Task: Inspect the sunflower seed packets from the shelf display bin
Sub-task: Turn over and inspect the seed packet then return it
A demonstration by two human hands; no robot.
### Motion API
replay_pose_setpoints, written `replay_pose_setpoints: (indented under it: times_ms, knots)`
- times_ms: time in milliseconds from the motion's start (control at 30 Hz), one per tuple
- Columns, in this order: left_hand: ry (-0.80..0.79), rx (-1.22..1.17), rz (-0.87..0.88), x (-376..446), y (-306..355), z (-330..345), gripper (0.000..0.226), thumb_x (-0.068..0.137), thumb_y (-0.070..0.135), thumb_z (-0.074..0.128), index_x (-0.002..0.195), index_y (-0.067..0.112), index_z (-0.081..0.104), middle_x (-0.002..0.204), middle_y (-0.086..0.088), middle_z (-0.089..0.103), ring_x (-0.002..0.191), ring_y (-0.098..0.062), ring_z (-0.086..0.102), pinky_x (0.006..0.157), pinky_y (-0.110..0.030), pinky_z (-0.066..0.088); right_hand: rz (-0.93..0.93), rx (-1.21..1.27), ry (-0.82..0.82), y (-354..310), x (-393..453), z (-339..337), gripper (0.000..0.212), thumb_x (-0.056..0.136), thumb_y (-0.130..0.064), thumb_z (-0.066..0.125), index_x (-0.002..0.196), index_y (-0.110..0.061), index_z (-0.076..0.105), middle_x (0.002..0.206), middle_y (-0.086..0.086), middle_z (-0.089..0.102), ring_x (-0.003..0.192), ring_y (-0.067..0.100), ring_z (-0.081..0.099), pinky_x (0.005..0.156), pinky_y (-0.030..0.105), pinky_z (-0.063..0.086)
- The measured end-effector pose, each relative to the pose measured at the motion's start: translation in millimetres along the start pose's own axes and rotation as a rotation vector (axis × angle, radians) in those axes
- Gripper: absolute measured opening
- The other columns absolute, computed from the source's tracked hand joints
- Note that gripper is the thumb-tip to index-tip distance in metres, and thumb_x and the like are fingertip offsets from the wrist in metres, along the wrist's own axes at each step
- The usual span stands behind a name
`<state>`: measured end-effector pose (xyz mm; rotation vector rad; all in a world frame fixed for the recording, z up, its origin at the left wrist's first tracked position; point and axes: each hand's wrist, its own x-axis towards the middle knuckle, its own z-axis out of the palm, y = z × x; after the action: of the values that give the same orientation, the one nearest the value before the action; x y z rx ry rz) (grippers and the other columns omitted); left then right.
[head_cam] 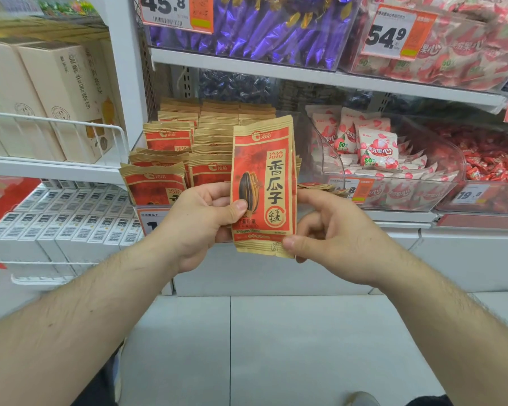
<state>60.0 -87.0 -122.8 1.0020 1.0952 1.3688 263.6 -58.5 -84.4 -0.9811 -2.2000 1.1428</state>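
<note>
**One Seed Packet Held Up For A Look**

While the display bin [159, 159] sits full on the shelf [393, 215], one sunflower seed packet [264, 183] is held up in front of it, between both hands. Its long side runs up and down, and its printed face is turned to the camera.

The packet is pinched at its left edge, about halfway up, by the left hand [200, 224]. The thumb is pressed on the front and the other fingers are curled behind. The bottom right corner is pinched by the right hand [335, 232], thumb on the front, and the first finger is stretched toward the right edge. Nothing else is held.

Both hands are about as near to the packet, one on each side, so it could be flipped over by either one. A turn about the long side is likely what is needed to see the back.

One packet is held. In the bin behind, many more packets [156, 186] are stood in rows; the fronts of about five can be seen, and the rest cannot be counted. Two hands are seen
</note>
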Motion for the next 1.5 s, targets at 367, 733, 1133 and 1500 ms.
replay_pose_setpoints:
  times_ms: [367, 733, 1133, 1500]
  knots:
    - [0.010, 0.011, 0.185, -3, -7, 8, 0.036, 0.085, -0.007, 0.066, 0.087, 0.015, 0.038, 0.083, 0.004, 0.072, 0.066, -0.014, 0.068, 0.061, -0.032, 0.059, -0.028, -0.131, -0.066, -5, -4, 13, 0.091, 0.077, -0.007, 0.078, 0.144, -0.047, 0.031, 0.077, 0.006, 0.074, 0.065, 0.025, 0.068, 0.075, 0.046, 0.059]
    - [-0.171, 0.101, 0.165, -11, -7, 13, 0.044, 0.067, 0.009, 0.082, 0.093, 0.006, 0.047, 0.068, 0.005, 0.066, 0.063, -0.009, 0.062, 0.058, -0.023, 0.052, -0.087, -0.032, 0.115, 12, 2, 17, 0.054, 0.065, -0.062, 0.068, 0.109, -0.031, 0.063, 0.089, -0.006, 0.067, 0.076, 0.019, 0.063, 0.074, 0.040, 0.054]
    - [-0.339, 0.197, 0.072, -17, -14, 18, 0.056, 0.063, 0.036, 0.075, 0.089, -0.004, 0.046, 0.075, 0.001, 0.061, 0.073, -0.016, 0.060, 0.066, -0.027, 0.051, -0.121, 0.311, 0.158, 16, 7, 15, 0.047, 0.071, -0.047, 0.067, 0.077, -0.002, 0.057, 0.077, 0.005, 0.058, 0.077, 0.017, 0.054, 0.076, 0.039, 0.048]
    - [-0.255, 0.010, -0.093, -17, -9, 25, 0.055, 0.080, 0.033, 0.059, 0.122, -0.001, 0.052, 0.079, -0.007, 0.055, 0.068, -0.016, 0.057, 0.064, -0.031, 0.049, -0.098, 0.346, 0.203, 20, 13, 17, 0.032, 0.080, -0.029, 0.064, 0.086, 0.003, 0.065, 0.083, 0.005, 0.067, 0.079, 0.010, 0.060, 0.076, 0.022, 0.050]
